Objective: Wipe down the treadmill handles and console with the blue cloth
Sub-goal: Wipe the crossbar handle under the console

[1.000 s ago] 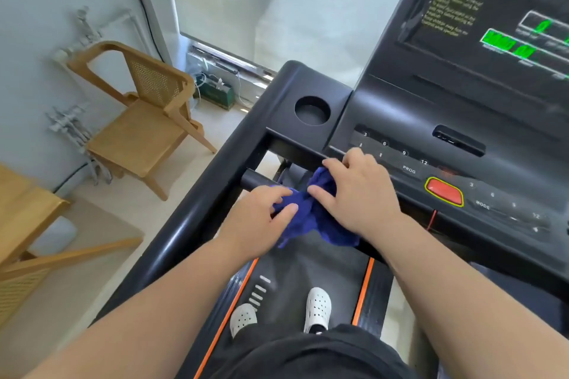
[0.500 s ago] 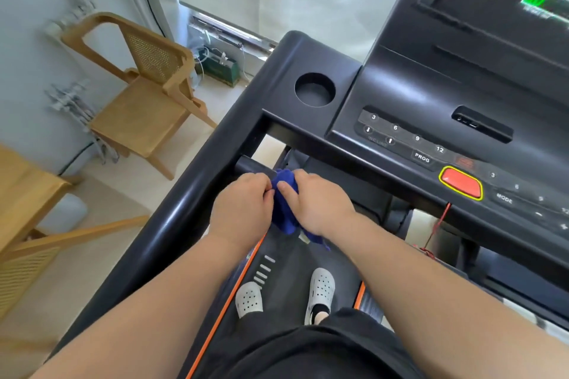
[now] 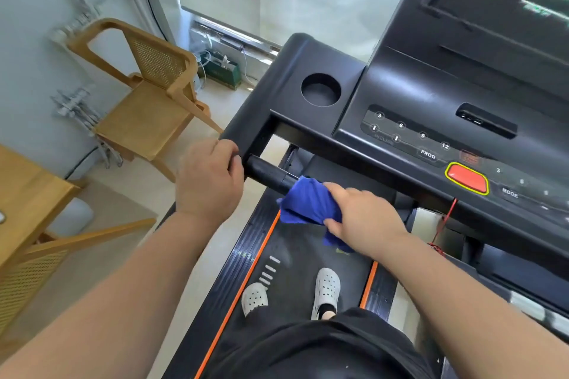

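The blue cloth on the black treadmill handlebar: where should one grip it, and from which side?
Grip the crumpled blue cloth at its bunched middle, where it wraps the round black handlebar. Come from above on the near side, as the right hand does: fingers can curl over the bar.

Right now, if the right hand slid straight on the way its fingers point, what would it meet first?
Pushing the blue cloth it grips, the right hand would follow the bare handle bar and probably meet the left hand, which grips the side rail.
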